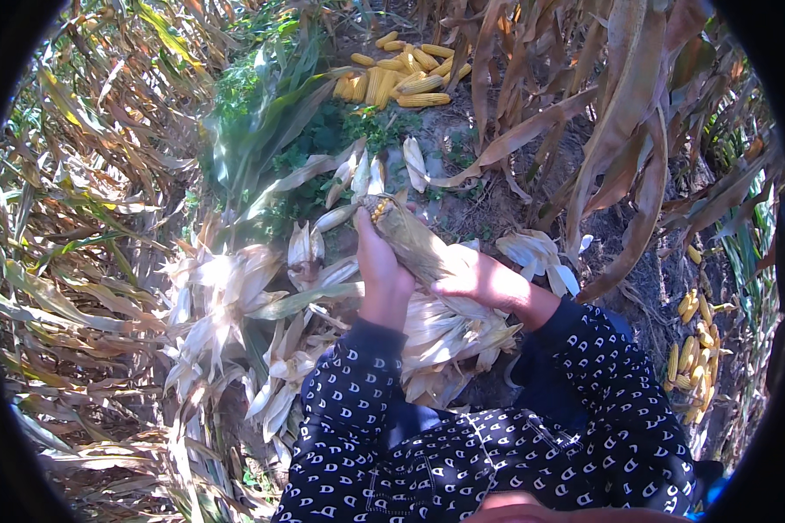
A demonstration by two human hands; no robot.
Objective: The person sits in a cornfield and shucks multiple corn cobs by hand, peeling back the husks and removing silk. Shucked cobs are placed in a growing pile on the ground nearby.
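Note:
Both of my hands hold one ear of corn in a dry husk (412,242), tilted from upper left to lower right. My left hand (384,271) grips its upper end, where a patch of yellow kernels shows at the tip. My right hand (477,278) is closed around the lower part of the husk; some of its fingers are hidden. Below the ear, pale empty husks (448,333) lie in a heap in front of my body. More husks (226,287) are piled to the left.
Husked yellow cobs (409,75) form a pile on the soil at the top, and another pile (697,366) lies at the right. Dry corn stalks and leaves (72,314) stand along the left; brown leaves (628,144) hang at the upper right, near my right arm.

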